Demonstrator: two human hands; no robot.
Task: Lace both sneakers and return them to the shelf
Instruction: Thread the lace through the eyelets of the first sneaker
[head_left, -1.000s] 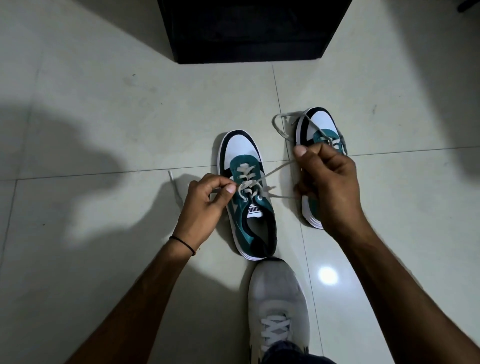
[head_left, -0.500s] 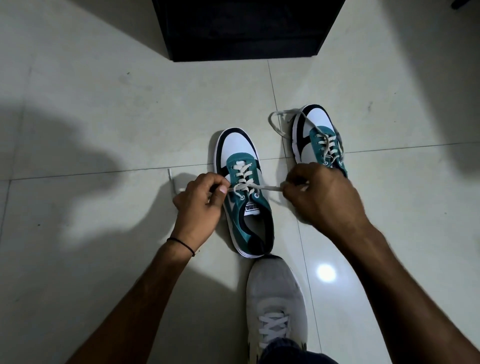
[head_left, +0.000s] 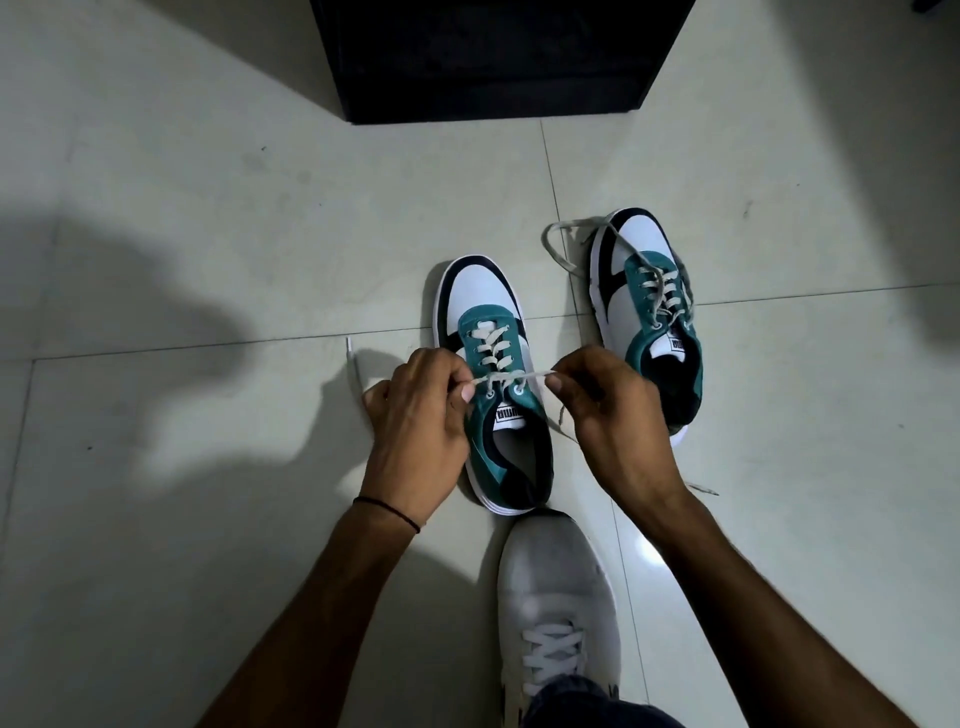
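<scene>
1. Crouched over a pale tiled floor (head_left: 208, 519), working on the nearer sneaker (head_left: 493, 384), a teal, white and black shoe, toe pointing away toward the dark shelf (head_left: 498, 57).
2. Left hand (head_left: 421, 410) pinching one run of the cream lace (head_left: 511, 376) between thumb and forefinger; right hand (head_left: 608, 405) pinching the other run, grip pressed together on the cord on both sides.
3. Lace drawn taut across the tongue between the two hands, just above the top pair of eyelets.
4. Criss-crossed through the lower eyelets already; uppermost pair apparently still open, so threading here judged nearly finished but not complete.
5. One loose lace tip (head_left: 349, 344) lying on the floor just left of the left hand; a further frayed end (head_left: 704, 488) trailing out below the right wrist.
6. Second sneaker (head_left: 649, 317) standing just beyond and right of the right hand, crossed through most eyelets, with a slack loop (head_left: 558, 244) spilling over the toe onto the tile; untied and not yet tidied.
7. Wearer's own grey shoe (head_left: 558, 603) planted just behind the nearer sneaker's heel.
8. Still to do, by this reading: finish the top eyelets, knot both pairs of ends, then lift both shoes back to the shelf; neither returned yet.
</scene>
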